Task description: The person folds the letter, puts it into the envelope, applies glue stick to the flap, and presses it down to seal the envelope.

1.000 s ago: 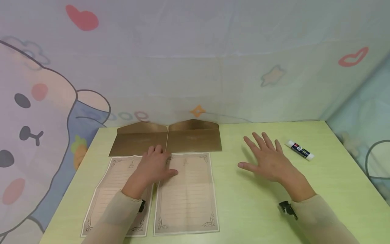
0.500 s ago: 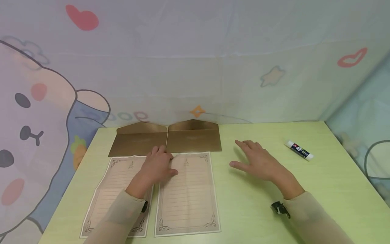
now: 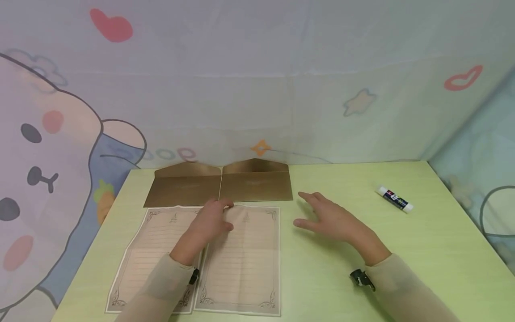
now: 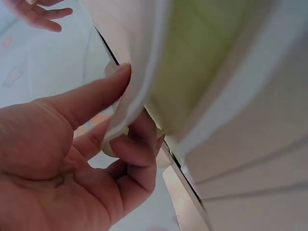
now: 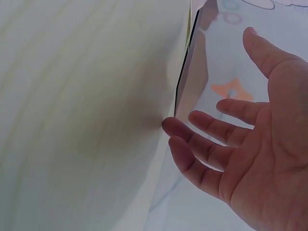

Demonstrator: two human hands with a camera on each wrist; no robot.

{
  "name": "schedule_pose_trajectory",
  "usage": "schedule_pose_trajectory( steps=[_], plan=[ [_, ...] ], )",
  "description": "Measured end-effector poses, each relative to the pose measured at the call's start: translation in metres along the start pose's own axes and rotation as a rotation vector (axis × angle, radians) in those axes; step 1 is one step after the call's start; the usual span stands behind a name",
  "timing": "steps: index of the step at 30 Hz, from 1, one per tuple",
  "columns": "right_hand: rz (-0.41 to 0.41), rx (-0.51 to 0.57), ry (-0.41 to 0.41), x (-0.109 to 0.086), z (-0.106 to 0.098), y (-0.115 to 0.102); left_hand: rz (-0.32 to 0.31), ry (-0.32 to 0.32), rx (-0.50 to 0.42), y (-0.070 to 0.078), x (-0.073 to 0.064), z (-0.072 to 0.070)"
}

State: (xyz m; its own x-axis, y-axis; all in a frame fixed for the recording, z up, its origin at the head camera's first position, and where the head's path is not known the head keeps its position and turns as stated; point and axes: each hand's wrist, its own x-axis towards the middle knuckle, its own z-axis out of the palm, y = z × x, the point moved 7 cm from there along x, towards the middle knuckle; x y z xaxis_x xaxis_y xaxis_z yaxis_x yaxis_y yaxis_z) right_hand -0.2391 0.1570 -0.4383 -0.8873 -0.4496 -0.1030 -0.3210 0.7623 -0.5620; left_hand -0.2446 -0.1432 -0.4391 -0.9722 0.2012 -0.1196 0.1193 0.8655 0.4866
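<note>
Two sheets of lined letter paper with ornate borders lie side by side: the left sheet (image 3: 138, 255) and the right sheet (image 3: 245, 264). My left hand (image 3: 209, 221) reaches over the left sheet and pinches the right sheet's upper left corner. In the left wrist view, the thumb and curled fingers hold the lifted paper edge (image 4: 137, 94) between them. My right hand (image 3: 331, 219) is just right of the right sheet, fingers extended and apart, holding nothing. Its whole palm (image 5: 269, 154) shows in the right wrist view.
Two brown envelopes with raised flaps, the left envelope (image 3: 181, 190) and the right envelope (image 3: 255, 187), lie behind the sheets. A glue stick (image 3: 395, 199) is at the right on the pale wooden table (image 3: 434, 250). A printed cloth (image 3: 257, 89) hangs along the back edge.
The right sheet has shifted a little left and turned slightly, its top left corner now in my left hand's pinch. My right hand has moved left toward that sheet.
</note>
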Motion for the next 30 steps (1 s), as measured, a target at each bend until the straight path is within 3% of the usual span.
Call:
schedule_pose_trajectory(
  steps=[9,14,21,26,30],
  plan=[
    [-0.029,0.153,0.015,0.005,0.005,-0.007,-0.011,0.038,-0.216,-0.006,-0.003,-0.012],
    [0.038,0.260,0.017,0.007,0.005,-0.005,-0.034,0.054,-0.386,-0.003,-0.004,-0.023],
    [0.102,0.525,-0.026,0.011,0.009,-0.006,-0.059,0.060,-0.665,0.001,-0.002,-0.027],
    [0.151,0.637,-0.034,0.014,0.010,-0.006,-0.061,0.106,-0.787,0.011,0.004,-0.029],
    [0.171,0.683,0.015,0.015,0.005,-0.005,-0.044,0.143,-0.842,0.021,0.012,-0.030]
  ],
)
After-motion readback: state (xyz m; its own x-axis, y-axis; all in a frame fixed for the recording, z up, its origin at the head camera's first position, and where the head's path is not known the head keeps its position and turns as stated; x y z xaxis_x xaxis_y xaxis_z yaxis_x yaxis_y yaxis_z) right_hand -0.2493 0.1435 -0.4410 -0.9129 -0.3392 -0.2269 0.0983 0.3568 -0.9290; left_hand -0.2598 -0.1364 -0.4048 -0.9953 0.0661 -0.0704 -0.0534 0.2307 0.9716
